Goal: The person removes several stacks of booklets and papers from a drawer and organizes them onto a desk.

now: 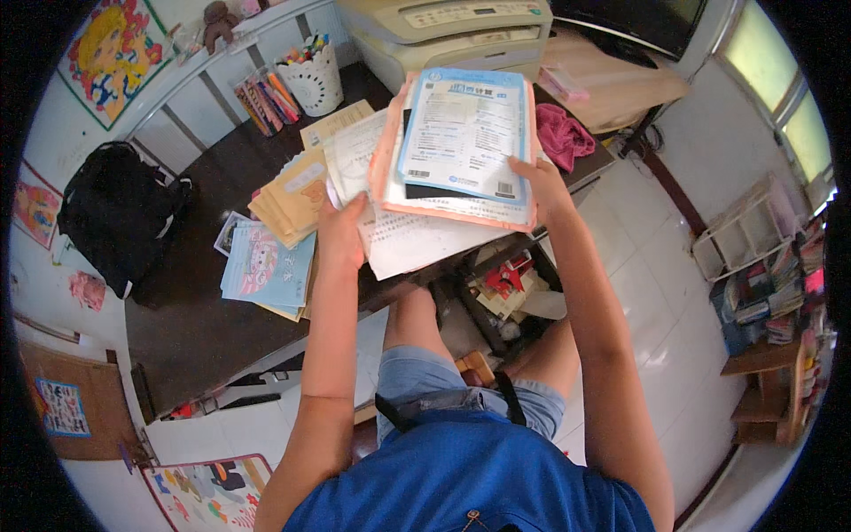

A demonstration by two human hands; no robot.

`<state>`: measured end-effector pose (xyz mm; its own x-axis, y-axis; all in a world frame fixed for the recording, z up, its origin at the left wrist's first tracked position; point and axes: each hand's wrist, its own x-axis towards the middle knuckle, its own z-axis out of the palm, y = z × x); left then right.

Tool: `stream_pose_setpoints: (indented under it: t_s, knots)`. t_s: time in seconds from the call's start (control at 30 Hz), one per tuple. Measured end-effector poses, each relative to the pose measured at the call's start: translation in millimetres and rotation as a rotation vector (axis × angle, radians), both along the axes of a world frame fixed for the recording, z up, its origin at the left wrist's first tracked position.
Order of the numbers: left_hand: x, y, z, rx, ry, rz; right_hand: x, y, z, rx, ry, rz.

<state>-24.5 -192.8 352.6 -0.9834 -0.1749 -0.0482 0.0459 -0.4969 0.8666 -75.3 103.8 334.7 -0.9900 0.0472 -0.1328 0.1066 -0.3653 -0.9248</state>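
Observation:
My right hand [546, 186] grips the right edge of a stack of booklets, its thumb on top. Uppermost is a light-blue-bordered workbook [462, 136], with a pink-edged booklet [392, 153] and something black beneath it. My left hand [342, 229] holds the left edge of loose printed sheets [412, 243], which spread under the booklets. To the left of that hand, tan exercise books [289, 193] lie in a fanned pile on the dark desk [199, 332]. Nearer me are light blue notebooks [269, 263] with a cartoon cover. The fingers under the papers are hidden.
A printer [459, 40] stands at the back, beside a white pen basket [316, 83] and packs of coloured pens [269, 103]. A black bag [120, 213] sits at the left, a pink cloth [565, 136] at the right. Below the desk edge is an open drawer [512, 292] with papers.

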Motion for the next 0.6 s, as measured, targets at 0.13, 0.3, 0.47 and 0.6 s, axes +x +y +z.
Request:
stream_pose_setpoints:
  t_s: [0.13,0.3,0.47,0.6]
  knots:
    - [1.3,-1.8,-16.5,-0.091,0.117,-0.009,-2.4,32.7,-5.5,0.102,0.005,-0.071]
    - [-0.2,1.0,-24.7,-0.145,0.114,0.086,13.3,88.3,9.2,0.181,0.138,-0.226]
    - [12.0,6.9,-21.9,-0.221,0.139,0.115,26.2,130.2,26.2,0.073,0.098,-0.283]
    - [20.1,14.6,-25.6,-0.327,0.166,0.127,24.0,133.2,22.4,0.054,0.042,-0.28]
